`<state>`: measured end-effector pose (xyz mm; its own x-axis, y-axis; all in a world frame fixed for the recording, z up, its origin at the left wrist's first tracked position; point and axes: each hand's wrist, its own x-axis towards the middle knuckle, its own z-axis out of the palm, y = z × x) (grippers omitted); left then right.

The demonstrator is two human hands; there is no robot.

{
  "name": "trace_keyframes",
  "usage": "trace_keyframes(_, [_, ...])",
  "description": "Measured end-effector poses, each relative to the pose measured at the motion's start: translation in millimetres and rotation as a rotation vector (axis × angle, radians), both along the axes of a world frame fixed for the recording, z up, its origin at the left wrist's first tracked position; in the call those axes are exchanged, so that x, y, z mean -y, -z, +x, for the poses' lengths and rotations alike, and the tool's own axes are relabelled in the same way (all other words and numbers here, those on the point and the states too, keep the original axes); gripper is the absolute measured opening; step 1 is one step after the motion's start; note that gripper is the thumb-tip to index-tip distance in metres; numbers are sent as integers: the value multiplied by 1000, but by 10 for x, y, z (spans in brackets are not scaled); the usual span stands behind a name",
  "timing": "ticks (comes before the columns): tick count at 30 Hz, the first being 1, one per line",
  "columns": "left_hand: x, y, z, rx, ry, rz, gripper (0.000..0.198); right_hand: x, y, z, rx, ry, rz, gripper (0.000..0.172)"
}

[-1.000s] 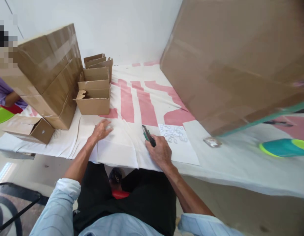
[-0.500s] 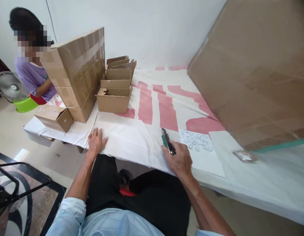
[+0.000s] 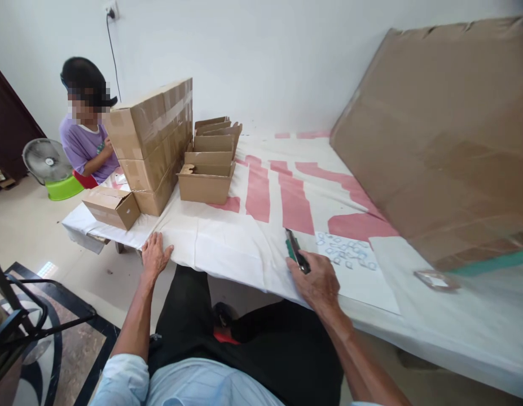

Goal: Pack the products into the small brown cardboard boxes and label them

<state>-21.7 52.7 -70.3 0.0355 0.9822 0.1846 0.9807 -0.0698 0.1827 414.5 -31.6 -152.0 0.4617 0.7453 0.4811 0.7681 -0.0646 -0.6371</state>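
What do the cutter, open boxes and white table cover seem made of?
Cutter: probably plastic or coated metal, from its slight sheen and black-green colouring.
Open boxes: matt brown cardboard, judging by their folded flaps.
White table cover: dull, likely cloth, from its wrinkles.

One utility knife (image 3: 298,254), black and green, gripped in the right hand (image 3: 322,280), front end angled forward-left over the counter (image 3: 227,242)
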Motion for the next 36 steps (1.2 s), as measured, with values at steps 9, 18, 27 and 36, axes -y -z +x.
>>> trace_keyframes(9, [191,-342,-166,40,-24,-1,52,-80,-184,-110,14,-5,58,31])
trace_keyframes(18, [-45,-447,-382,26,-62,-52,66,130,-275,23,159,78,192,34])
trace_keyframes(27, [135,-498,-45,81,26,72,63,1111,-84,910,213,286,-136,40])
trace_keyframes(36, [35,-528,-134,152,22,174,53,1914,-264,433,-302,215,-346,37])
